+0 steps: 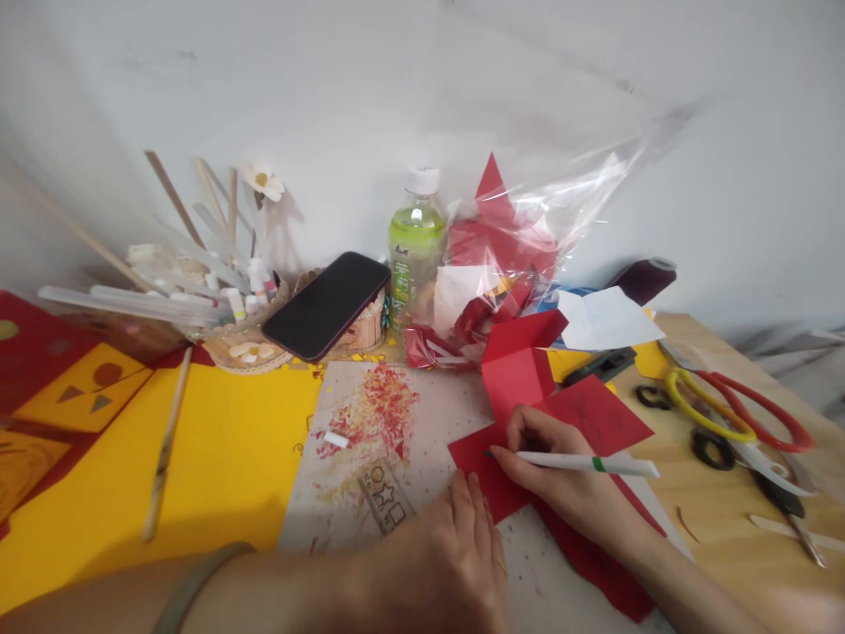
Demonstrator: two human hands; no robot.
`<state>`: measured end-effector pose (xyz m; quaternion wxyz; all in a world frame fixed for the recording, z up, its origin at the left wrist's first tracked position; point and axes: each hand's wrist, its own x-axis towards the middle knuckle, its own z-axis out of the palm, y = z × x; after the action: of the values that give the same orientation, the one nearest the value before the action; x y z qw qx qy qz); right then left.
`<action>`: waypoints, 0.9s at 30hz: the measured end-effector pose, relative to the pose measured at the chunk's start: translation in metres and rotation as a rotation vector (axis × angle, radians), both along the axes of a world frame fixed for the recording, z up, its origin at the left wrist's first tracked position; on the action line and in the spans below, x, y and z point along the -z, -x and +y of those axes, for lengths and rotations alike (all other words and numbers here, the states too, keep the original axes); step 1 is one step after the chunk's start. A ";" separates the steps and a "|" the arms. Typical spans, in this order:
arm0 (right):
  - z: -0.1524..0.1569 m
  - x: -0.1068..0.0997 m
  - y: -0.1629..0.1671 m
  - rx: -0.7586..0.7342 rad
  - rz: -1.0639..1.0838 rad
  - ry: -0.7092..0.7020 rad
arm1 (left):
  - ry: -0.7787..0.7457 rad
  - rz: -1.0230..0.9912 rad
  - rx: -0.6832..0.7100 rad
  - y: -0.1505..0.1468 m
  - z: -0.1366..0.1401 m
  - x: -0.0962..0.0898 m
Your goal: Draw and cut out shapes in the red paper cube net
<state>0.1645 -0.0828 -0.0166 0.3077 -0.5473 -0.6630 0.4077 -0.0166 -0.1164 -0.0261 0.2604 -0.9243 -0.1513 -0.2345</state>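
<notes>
Red paper (495, 484) — right hand (568, 493) pinching white marker (620, 465), left hand (449, 555) fingers together — bottle (409, 246) behind, scissors (802, 436) right

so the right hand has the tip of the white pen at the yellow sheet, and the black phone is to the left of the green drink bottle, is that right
Not quite: in the head view, the right hand has the tip of the white pen at the red paper, not the yellow sheet. The rest is right.
</notes>
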 end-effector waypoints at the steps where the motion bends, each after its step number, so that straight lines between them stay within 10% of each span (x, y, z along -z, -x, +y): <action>1: 0.000 0.000 0.000 0.002 -0.001 0.000 | 0.000 -0.002 -0.001 0.000 0.001 0.000; 27: 0.001 0.001 0.003 0.016 -0.025 -0.050 | -0.008 0.011 -0.003 0.000 0.000 -0.002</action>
<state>0.1618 -0.0819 -0.0181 0.3163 -0.5499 -0.6723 0.3815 -0.0171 -0.1163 -0.0239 0.2655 -0.9242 -0.1504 -0.2297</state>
